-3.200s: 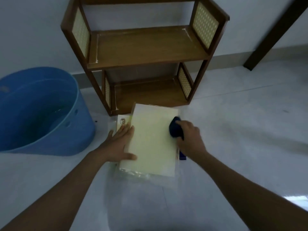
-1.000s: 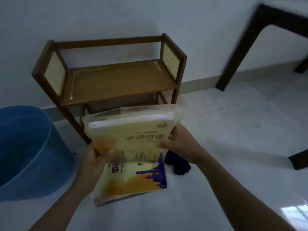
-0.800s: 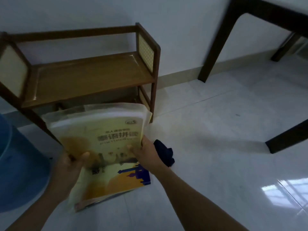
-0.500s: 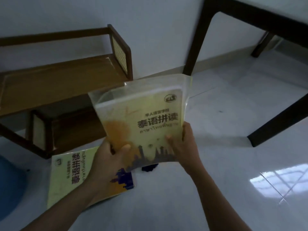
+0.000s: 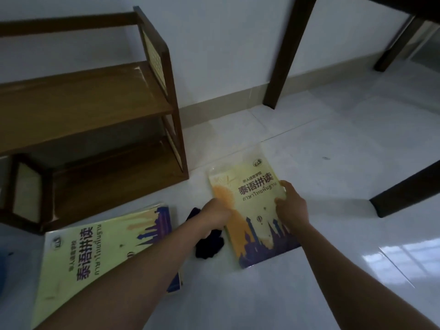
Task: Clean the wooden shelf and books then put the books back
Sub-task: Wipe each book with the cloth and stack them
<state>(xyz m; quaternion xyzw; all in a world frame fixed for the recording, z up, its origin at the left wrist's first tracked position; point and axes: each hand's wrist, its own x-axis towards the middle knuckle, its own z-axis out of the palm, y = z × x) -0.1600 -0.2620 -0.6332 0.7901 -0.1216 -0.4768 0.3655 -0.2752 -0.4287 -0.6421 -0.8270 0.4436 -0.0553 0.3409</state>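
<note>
A yellow book in a clear plastic sleeve (image 5: pixel 252 201) lies flat on the white floor to the right of the wooden shelf (image 5: pixel 90 110). My left hand (image 5: pixel 215 216) grips its left edge and my right hand (image 5: pixel 291 207) grips its right edge. A dark blue cloth (image 5: pixel 209 244) sits crumpled on the floor just left of this book, partly under my left wrist. A second yellow book (image 5: pixel 95 251) lies on the floor in front of the shelf, partly hidden by my left forearm. Both shelf boards are bare.
Dark table legs (image 5: pixel 285 55) stand at the back wall and another leg (image 5: pixel 404 191) crosses the floor at the right. A sliver of the blue tub (image 5: pixel 3 265) shows at the left edge. Glossy white tiles (image 5: pixel 333 144) spread out to the right.
The sleeved book, held up in both hands half a second ago, now lies flat on the floor to the right of the cloth. The view has swung right.
</note>
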